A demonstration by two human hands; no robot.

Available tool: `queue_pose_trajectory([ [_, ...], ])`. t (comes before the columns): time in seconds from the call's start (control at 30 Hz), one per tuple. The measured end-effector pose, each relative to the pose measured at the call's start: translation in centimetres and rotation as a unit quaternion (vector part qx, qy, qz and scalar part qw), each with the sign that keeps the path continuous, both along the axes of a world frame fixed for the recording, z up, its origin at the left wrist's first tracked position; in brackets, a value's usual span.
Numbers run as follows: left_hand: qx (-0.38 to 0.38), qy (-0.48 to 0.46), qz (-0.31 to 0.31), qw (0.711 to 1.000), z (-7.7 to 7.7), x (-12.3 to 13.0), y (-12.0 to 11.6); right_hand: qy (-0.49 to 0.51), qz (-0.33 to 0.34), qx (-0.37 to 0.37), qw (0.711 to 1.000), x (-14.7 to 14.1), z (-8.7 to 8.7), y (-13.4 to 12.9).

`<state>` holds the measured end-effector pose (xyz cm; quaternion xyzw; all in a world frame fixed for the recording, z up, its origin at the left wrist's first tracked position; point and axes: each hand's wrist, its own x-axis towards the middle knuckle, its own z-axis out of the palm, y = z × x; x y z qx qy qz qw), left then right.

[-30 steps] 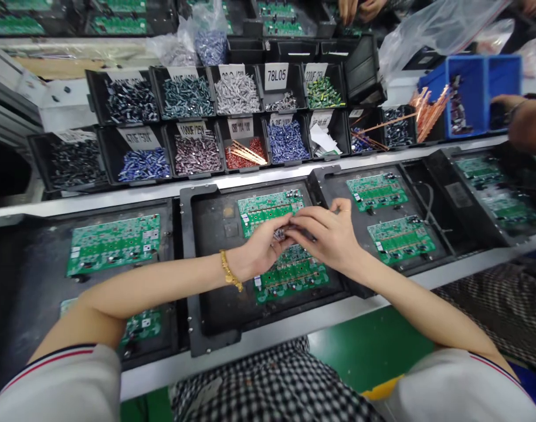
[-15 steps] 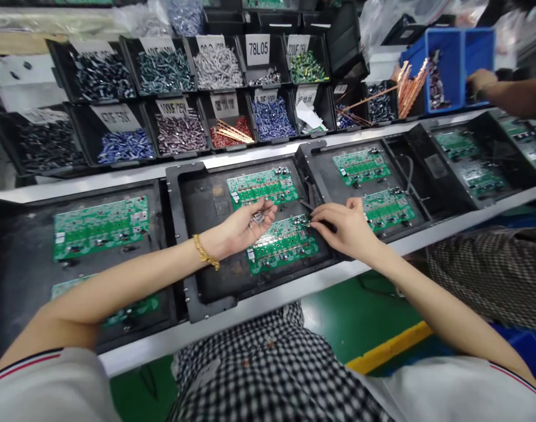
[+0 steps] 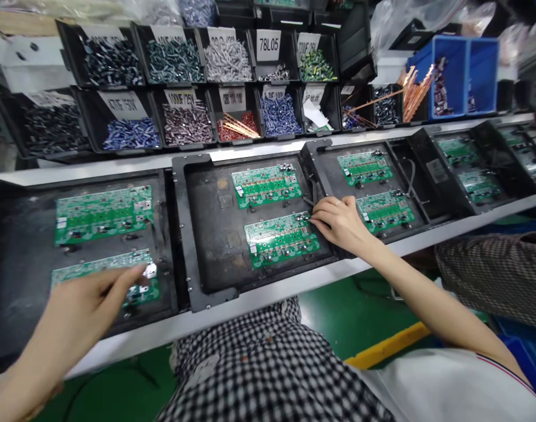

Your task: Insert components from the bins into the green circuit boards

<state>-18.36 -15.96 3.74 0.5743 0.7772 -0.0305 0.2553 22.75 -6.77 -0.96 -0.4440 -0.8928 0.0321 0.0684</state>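
My right hand [image 3: 339, 221] is at the upper right corner of the near green circuit board [image 3: 281, 240] in the middle black tray. Its thumb and forefinger are pinched together there; whatever they hold is too small to make out. My left hand [image 3: 94, 302], slightly blurred, hovers over the near circuit board [image 3: 105, 264] in the left tray and hides part of it. Its fingers are curled in, and their contents are hidden. A second circuit board [image 3: 267, 186] lies behind the near one in the middle tray.
Black bins hold loose components, among them blue capacitors [image 3: 131, 133] and white parts [image 3: 228, 61]. Copper-coloured strips [image 3: 420, 94] stand beside a blue bin [image 3: 482, 76]. Further boards [image 3: 384, 210] lie in the right-hand trays. A metal rail [image 3: 254, 298] runs along the front.
My left hand has moved from above the middle board to the left tray. My right hand stays at the same board corner. Another person's hand has left the blue bin.
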Motion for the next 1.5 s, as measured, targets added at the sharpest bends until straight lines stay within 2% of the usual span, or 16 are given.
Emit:
queue_pose_trajectory([
  [0.03,-0.014,0.052,-0.015,0.998,-0.5,-0.4,-0.8,-0.002,0.000,0.002,1.000,0.0,0.0,0.0],
  [0.1,-0.058,0.081,-0.058,0.993,-1.6,-0.4,-2.1,-0.003,-0.004,0.002,1.000,-0.1,0.0,0.1],
  [0.2,-0.080,0.024,-0.119,0.989,-2.6,0.8,-3.0,-0.020,0.001,0.002,1.000,-0.3,0.1,0.1],
  [0.3,-0.076,0.003,-0.141,0.987,-2.9,2.0,-2.9,-0.054,0.006,0.006,0.998,-0.5,0.2,0.1],
  [0.53,-0.083,-0.031,-0.151,0.985,-2.5,4.1,-1.9,-0.107,0.005,-0.002,0.994,-1.2,1.0,0.3],
  [0.8,-0.092,-0.022,-0.156,0.983,-2.5,5.7,-1.7,-0.164,0.020,-0.012,0.986,-1.2,1.4,1.1],
  [0.9,-0.089,-0.043,-0.156,0.983,-2.6,7.0,-1.3,-0.182,-0.019,-0.030,0.983,-0.6,2.2,1.3],
  [1.0,-0.064,-0.090,-0.143,0.984,-3.0,9.1,-1.2,-0.160,-0.080,-0.032,0.983,-1.5,3.6,0.3],
  [1.07,-0.053,-0.173,-0.127,0.975,-3.2,10.0,-1.4,-0.087,-0.048,-0.029,0.995,-3.6,4.1,-1.0],
  [1.13,-0.058,-0.317,-0.067,0.944,-3.1,9.7,-1.6,-0.007,0.068,-0.026,0.997,-6.6,3.9,-2.4],
  [1.23,-0.075,-0.532,0.111,0.836,-1.5,6.9,-1.1,0.052,0.262,-0.035,0.963,-11.4,2.6,-4.0],
  [1.33,-0.051,-0.643,0.276,0.712,1.4,3.8,0.5,0.026,0.332,-0.084,0.939,-14.1,1.4,-4.7],
  [1.4,-0.026,-0.675,0.335,0.657,2.9,2.7,1.7,0.009,0.331,-0.103,0.938,-14.6,0.9,-4.8],
  [1.43,-0.018,-0.679,0.348,0.646,3.3,2.6,2.2,0.006,0.326,-0.107,0.939,-14.6,0.8,-4.8],
  [1.5,-0.011,-0.662,0.345,0.666,3.3,2.7,3.0,0.003,0.318,-0.111,0.942,-14.3,0.8,-4.7],
])
